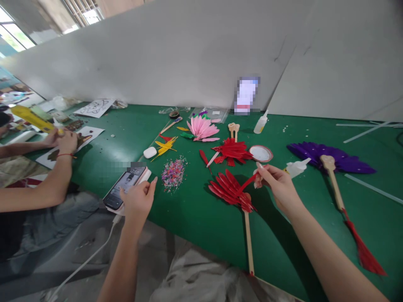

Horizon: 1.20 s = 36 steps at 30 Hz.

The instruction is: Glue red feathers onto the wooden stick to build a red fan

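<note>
My left hand is closed at the lower right end of a phone, one digit lying over its screen. A white block backs the phone, and a white cable hangs from it. My right hand pinches a red feather between thumb and fingers. That feather slants down to a red feather fan on the table, reaching the spot where its feathers gather at the wooden handle. Beyond this fan lies a pile of red feathers, with a small round dish beside it.
A purple feather fan with a red tassel lies right. Glue bottles are near my right hand and farther back. Pink feathers, yellow feathers and colourful bits lie mid-table. At left, another person's hands work over paper.
</note>
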Tool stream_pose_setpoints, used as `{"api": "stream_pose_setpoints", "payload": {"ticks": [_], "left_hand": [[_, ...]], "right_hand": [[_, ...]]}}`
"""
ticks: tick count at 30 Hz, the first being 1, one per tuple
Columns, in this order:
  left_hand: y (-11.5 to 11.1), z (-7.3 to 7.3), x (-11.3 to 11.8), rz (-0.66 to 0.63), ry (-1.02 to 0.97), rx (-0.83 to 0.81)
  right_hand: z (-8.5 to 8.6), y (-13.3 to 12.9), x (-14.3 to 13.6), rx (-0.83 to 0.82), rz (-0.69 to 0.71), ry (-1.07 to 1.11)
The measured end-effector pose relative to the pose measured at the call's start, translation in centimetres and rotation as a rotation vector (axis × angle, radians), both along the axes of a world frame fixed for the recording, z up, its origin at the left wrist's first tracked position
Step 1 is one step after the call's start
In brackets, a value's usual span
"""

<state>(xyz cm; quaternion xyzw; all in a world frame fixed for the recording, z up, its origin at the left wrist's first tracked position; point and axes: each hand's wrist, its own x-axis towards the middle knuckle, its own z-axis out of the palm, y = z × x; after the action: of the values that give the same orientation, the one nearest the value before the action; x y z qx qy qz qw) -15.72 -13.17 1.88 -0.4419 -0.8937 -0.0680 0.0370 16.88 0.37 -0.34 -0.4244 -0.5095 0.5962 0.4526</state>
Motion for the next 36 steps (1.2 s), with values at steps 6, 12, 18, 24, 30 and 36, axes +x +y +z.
{"api": "stream_pose_setpoints", "payload": {"ticks": [6, 12, 18, 24, 30, 36], "left_hand": [[0.0, 0.1, 0.1, 0.008, 0.020, 0.006], [-0.2, 0.0, 0.1, 0.022, 0.010, 0.004], [0.2, 0.5, -0.7, 0.071, 0.012, -0.010], [0.5, 1.0, -1.5, 0.086, -0.042, -0.071], [0.8, 1.4, -1.7, 0.084, -0.086, -0.152], [0.9, 1.6, -1.9, 0.083, -0.133, -0.167]], "right_hand": [[-0.1, 0.0, 0.0, -0.003, 0.011, 0.002], [-0.3, 0.0, 0.1, -0.011, 0.008, 0.025], [-0.2, 0.0, 0.0, -0.015, 0.010, 0.025], [-0.2, 0.0, 0.1, -0.019, 0.015, 0.025], [-0.2, 0.0, 0.1, -0.020, 0.011, 0.023], [-0.3, 0.1, 0.0, -0.015, 0.020, 0.029]]}}
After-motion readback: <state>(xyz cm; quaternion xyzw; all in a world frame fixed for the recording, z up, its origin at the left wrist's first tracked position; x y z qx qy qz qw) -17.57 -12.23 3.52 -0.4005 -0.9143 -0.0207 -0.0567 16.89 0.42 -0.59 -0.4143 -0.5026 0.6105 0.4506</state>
